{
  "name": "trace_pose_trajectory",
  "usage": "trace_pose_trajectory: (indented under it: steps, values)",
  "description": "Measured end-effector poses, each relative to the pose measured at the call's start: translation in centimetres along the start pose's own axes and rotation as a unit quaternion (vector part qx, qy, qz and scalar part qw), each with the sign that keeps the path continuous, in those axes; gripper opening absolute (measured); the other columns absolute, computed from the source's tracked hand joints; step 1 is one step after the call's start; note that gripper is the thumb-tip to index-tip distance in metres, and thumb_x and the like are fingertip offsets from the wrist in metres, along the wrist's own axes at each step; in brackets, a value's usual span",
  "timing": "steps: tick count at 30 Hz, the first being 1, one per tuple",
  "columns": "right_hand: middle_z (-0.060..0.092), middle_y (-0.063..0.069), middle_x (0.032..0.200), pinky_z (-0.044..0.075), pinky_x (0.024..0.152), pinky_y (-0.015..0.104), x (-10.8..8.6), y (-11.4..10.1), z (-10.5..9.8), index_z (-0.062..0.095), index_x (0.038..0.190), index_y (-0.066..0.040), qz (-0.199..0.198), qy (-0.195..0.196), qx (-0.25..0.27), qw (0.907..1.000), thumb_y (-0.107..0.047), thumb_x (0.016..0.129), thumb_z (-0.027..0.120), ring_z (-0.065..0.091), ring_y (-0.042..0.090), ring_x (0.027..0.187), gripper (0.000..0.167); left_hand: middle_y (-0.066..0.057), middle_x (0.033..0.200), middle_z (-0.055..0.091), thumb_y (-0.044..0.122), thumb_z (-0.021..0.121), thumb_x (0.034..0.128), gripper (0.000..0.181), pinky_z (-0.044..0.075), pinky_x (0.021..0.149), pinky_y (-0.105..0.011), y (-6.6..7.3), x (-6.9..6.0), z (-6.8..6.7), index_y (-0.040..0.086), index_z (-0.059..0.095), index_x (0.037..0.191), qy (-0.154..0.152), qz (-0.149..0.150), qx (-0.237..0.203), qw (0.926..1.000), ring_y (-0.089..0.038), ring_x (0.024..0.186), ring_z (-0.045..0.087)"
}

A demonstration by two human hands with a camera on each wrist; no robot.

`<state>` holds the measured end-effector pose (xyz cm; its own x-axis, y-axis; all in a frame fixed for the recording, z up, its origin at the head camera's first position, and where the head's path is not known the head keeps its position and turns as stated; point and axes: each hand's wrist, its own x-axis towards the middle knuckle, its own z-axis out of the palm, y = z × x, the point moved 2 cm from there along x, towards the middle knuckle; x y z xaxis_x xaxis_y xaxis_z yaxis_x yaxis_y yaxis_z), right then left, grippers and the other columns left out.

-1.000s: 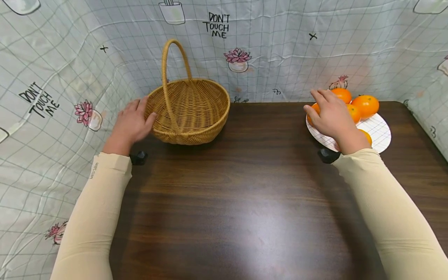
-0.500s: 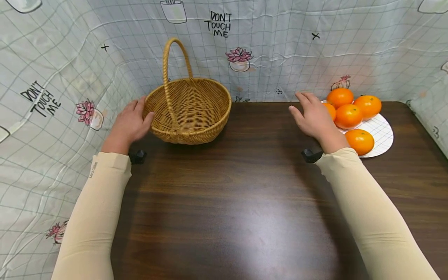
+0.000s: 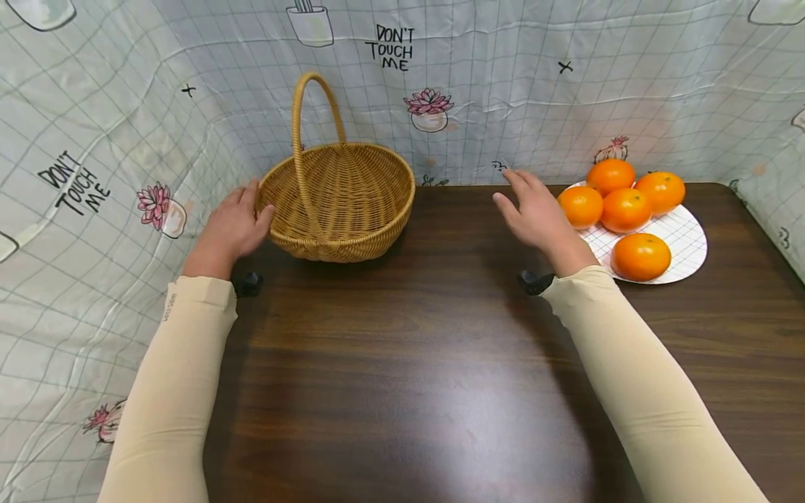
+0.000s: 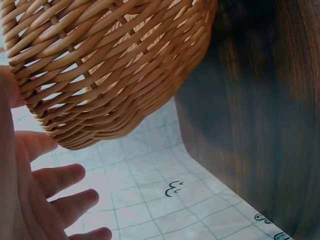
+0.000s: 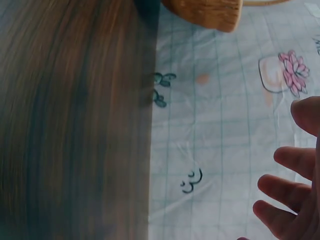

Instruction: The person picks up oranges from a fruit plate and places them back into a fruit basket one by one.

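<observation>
A woven basket (image 3: 352, 241) is standing at the far left of the tabletop (image 3: 390, 335), its tall handle (image 3: 298, 140) arching over the opening. The left hand (image 3: 230, 222) is lying along the basket's left side, its grip spread: in the left wrist view the fingers are fanning apart, and the upper ones are overlapping the woven edge. Whether they are pressing on it, I cannot tell.

The right hand (image 3: 536, 218) is hovering over the far part of the tabletop, between the basket and the plate (image 3: 690, 244), nearer the plate. Its grip is also spread and holding nothing, with the thumb and fingers pointing far and left. Its wrist is partly covering the plate's left edge.

The white, grid-patterned plate is resting at the far right. It is carrying five oranges (image 3: 626, 210): four are sitting close together toward the far and left side, and one is lying nearer, a little apart from them.

Both arms are wearing pale sleeves (image 3: 635, 391), and a small black device (image 3: 249, 283) is showing at each wrist. Beyond the tabletop and along the left, a white cloth (image 3: 490, 49) is hanging, showing grid lines, potted plants and the words "DON'T TOUCH ME".
</observation>
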<state>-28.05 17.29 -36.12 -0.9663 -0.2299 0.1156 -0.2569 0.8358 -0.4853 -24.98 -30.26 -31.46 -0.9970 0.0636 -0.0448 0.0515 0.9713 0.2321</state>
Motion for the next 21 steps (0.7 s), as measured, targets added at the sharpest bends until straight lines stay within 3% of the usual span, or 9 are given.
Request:
trace_pose_trajectory:
  steps: [7,21]
  values:
    - [0.027,0.019,0.157,0.02,0.118,0.054,0.7,-1.3,0.9,0.028,0.154,-0.011,-0.008,0.002,0.017,0.9998,-0.044,0.102,0.038,0.025,0.037,0.145,0.062,-0.033,0.154,0.019,0.049,0.021,0.1019,0.072,0.021,0.112,-0.062,-0.1,0.2,0.1,0.004,0.003,0.156,-0.005,-0.009,-0.005,0.9999,-0.051,0.141,0.021]
    - [0.03,0.016,0.156,0.023,0.117,0.053,1.7,-2.9,3.6,0.03,0.153,-0.011,-0.013,-0.008,0.052,0.9985,-0.043,0.103,0.039,0.028,0.036,0.144,0.06,-0.03,0.157,0.014,0.045,0.023,0.1026,0.071,0.017,0.116,-0.059,-0.4,0.6,0.5,0.003,0.001,0.156,-0.005,-0.021,-0.061,0.9979,-0.048,0.144,0.017]
